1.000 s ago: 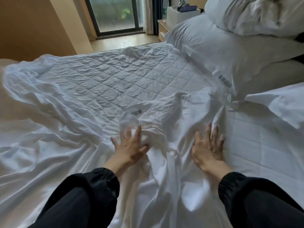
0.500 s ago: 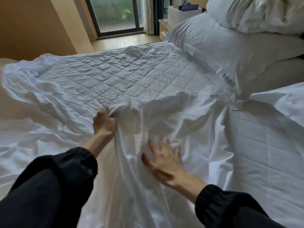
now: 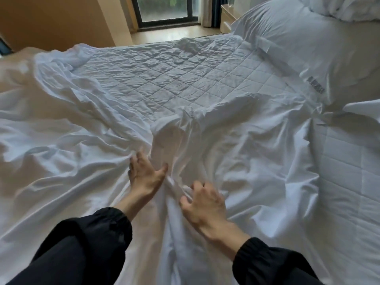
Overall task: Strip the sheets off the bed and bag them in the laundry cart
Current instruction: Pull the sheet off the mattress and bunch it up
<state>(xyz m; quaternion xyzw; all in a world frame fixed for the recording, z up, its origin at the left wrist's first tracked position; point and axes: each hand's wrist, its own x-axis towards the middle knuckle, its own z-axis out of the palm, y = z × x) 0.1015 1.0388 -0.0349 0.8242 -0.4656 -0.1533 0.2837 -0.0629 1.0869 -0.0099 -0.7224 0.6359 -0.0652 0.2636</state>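
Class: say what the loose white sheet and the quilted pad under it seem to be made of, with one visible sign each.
Sheet: thin woven cloth, probably cotton, faintly glossy; it gathers in fine creases. Quilted pad: padded fabric, matte; stitched diamonds puff between seams.

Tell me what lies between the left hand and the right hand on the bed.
A bunched ridge of the white sheet runs between the left hand and the right hand; nothing else lies there. The head view shows it.
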